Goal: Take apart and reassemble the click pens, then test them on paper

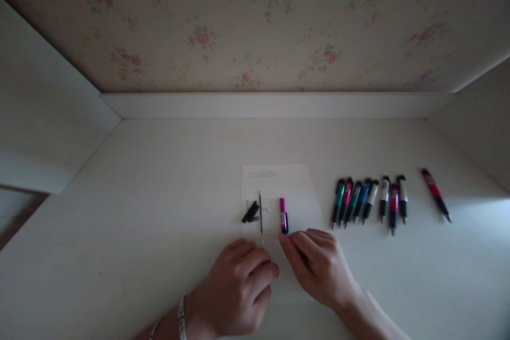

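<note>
A purple pen barrel [282,212] with a black clip stands out from the fingertips of my right hand [321,263], which is closed on its lower end. My left hand [241,289] is curled on the paper, fingers bent inward; what they hold, if anything, is hidden. Just beyond its fingers lies a thin dark ink refill [261,212], pointing away from me. Left of the refill are short black pen parts [251,212] and a small metallic piece [255,219]. Beneath all these is a lined sheet of paper [298,178] with faint writing near its top.
Several assembled pens with coloured or white barrels and black grips, such as a green pen [338,199], lie in a row to the right. A red pen [435,191] rests apart, farther right. White panels border the white desk [159,180], and a floral wall [247,26] rises behind.
</note>
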A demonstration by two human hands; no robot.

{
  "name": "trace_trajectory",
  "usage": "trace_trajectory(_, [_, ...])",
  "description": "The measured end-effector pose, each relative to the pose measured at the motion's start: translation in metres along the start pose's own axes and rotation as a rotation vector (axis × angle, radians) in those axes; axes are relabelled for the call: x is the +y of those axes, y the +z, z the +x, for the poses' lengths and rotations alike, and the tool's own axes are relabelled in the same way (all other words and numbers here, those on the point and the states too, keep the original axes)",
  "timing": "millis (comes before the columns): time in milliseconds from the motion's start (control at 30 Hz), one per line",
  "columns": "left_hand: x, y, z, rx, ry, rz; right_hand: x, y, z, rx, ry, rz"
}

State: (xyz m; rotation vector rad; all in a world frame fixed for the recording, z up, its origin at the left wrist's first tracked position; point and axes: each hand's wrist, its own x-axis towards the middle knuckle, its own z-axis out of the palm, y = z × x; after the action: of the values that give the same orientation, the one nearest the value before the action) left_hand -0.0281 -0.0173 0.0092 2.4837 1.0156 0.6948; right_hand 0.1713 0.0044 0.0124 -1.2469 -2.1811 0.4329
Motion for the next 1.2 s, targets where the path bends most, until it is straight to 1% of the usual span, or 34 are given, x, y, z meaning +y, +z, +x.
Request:
trace_trajectory(67, [0.003,-0.002,0.001,-0.030,-0.001,-0.020,-0.004,0.002,-0.002,-0.081,-0.089,0.013])
trace_trajectory(133, [0.004,-0.002,0.003,-0.054,0.017,-0.024,-0.005,0.005,-0.004,-0.141,-0.143,0.018])
trace_trajectory(233, [0.002,0.002,0.004,-0.048,0.063,-0.005,-0.005,0.009,-0.004,-0.205,-0.139,-0.009])
trace_trajectory(333, [0.000,0.006,0.005,-0.019,0.064,0.013,-0.004,0.011,-0.002,-0.250,-0.109,-0.038])
trace_trajectory(600, [0.000,0.007,0.006,0.013,0.045,0.006,-0.003,0.011,-0.001,-0.264,-0.092,-0.022])
trace_trajectory(867, [-0.002,0.009,0.005,-0.007,0.036,-0.007,-0.001,0.015,-0.003,-0.219,-0.095,-0.002])
trace_trajectory(1200, [0.000,0.007,0.005,-0.012,0.023,-0.005,-0.001,0.013,-0.003,-0.239,-0.094,-0.011])
